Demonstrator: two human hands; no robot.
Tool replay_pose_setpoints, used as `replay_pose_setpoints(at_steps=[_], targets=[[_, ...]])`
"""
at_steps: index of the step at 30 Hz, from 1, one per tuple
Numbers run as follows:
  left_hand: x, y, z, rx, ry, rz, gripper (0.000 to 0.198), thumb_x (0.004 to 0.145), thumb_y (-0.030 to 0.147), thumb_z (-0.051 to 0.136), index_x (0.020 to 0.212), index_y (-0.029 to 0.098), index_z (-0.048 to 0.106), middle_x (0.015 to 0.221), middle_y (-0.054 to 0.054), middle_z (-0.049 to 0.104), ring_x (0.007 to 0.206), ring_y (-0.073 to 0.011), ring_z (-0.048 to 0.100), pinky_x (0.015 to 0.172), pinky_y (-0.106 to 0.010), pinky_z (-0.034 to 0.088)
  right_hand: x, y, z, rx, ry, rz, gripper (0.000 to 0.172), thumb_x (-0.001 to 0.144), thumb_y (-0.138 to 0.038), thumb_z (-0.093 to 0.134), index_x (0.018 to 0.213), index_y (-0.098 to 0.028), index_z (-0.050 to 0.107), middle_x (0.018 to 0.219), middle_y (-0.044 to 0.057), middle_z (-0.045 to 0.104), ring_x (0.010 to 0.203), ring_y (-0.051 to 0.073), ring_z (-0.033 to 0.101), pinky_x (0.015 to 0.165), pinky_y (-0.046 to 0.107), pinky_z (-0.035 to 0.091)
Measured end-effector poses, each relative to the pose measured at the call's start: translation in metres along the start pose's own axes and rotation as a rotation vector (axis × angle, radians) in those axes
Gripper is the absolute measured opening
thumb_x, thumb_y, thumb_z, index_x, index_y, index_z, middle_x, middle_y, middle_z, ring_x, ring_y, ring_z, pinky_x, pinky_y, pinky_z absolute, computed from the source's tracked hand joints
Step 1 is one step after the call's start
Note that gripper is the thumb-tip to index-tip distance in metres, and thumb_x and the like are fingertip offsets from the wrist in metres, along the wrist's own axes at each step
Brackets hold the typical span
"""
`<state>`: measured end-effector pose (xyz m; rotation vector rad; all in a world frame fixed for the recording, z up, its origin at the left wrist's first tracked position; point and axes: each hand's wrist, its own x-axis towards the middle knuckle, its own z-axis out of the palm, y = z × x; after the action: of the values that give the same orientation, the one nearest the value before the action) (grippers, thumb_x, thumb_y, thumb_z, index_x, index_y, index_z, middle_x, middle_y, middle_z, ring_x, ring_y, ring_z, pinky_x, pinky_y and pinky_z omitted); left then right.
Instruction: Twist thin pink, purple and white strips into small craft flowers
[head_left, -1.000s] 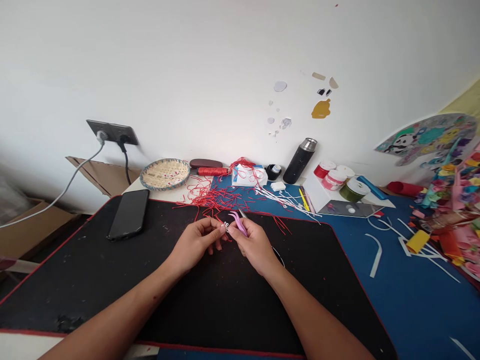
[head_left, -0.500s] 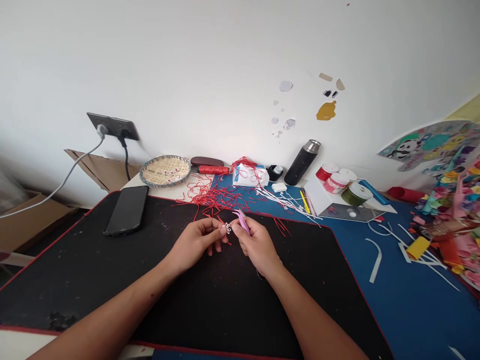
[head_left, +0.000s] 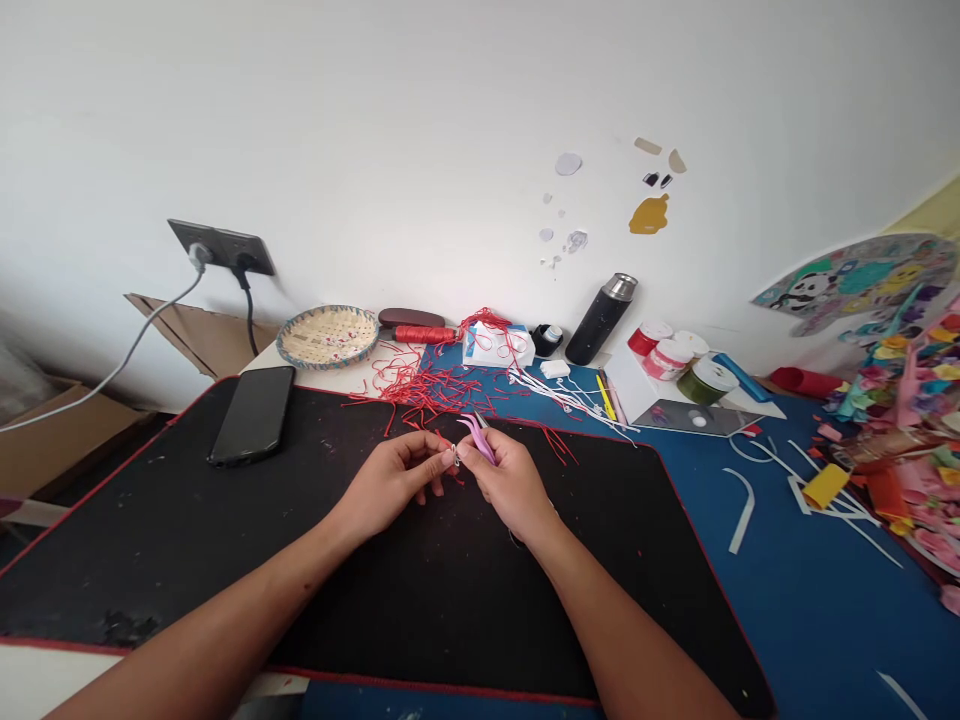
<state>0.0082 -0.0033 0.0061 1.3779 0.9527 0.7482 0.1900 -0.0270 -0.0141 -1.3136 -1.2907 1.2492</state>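
Pink tweezers (head_left: 478, 441) pinched in right hand (head_left: 510, 487) | left hand (head_left: 394, 487) pinching small white piece (head_left: 455, 457) | hands drawn close, seemingly for fine control | centre of black desk mat (head_left: 187, 560), near far edge, below red cord strands (head_left: 427, 395)

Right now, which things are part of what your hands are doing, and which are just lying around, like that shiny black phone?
In use: left hand pinching a tiny white twisted piece; right hand holding pink tweezers.

Lying about: black smartphone, round woven tray, loose red strands, black steel-topped flask.
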Motion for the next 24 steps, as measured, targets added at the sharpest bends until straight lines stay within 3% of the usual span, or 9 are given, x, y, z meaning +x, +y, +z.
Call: replay_pose_setpoints(at_steps=[4, 16, 24], targets=[[0.0005, 0.0003, -0.0008, -0.014, 0.022, -0.013, 0.042, 0.08, 0.059, 0.077, 0.081, 0.017, 0.069, 0.07, 0.0, 0.068, 0.057, -0.0132, 0.057, 0.051, -0.024, 0.044, -0.0005, -0.0001, 0.0006, -0.009, -0.012, -0.001, 0.029, 0.092, -0.049, 0.066, 0.09, -0.021, 0.065, 0.053, -0.009, 0.04, 0.043, 0.009, 0.031, 0.045, 0.024, 0.025], [0.0011, -0.0023, -0.0016, -0.015, 0.012, -0.038, 0.04, 0.08, 0.057, 0.076, 0.079, 0.018, 0.067, 0.074, -0.002, 0.071, 0.056, -0.0134, 0.057, 0.048, -0.023, 0.039, -0.0024, -0.0033, 0.0003, -0.034, -0.027, 0.038, 0.028, 0.092, -0.05, 0.066, 0.09, -0.021, 0.064, 0.052, -0.009, 0.038, 0.044, 0.009, 0.031, 0.045, 0.023, 0.023], [0.0001, -0.0047, 0.0044, -0.114, 0.067, -0.022, 0.037, 0.08, 0.054, 0.077, 0.08, 0.018, 0.068, 0.071, -0.001, 0.07, 0.056, -0.0135, 0.057, 0.049, -0.023, 0.039, 0.0002, 0.001, 0.0035, 0.069, 0.022, 0.019, 0.034, 0.086, -0.055, 0.07, 0.086, -0.021, 0.064, 0.054, -0.008, 0.037, 0.045, 0.009, 0.028, 0.044, 0.024, 0.022]])
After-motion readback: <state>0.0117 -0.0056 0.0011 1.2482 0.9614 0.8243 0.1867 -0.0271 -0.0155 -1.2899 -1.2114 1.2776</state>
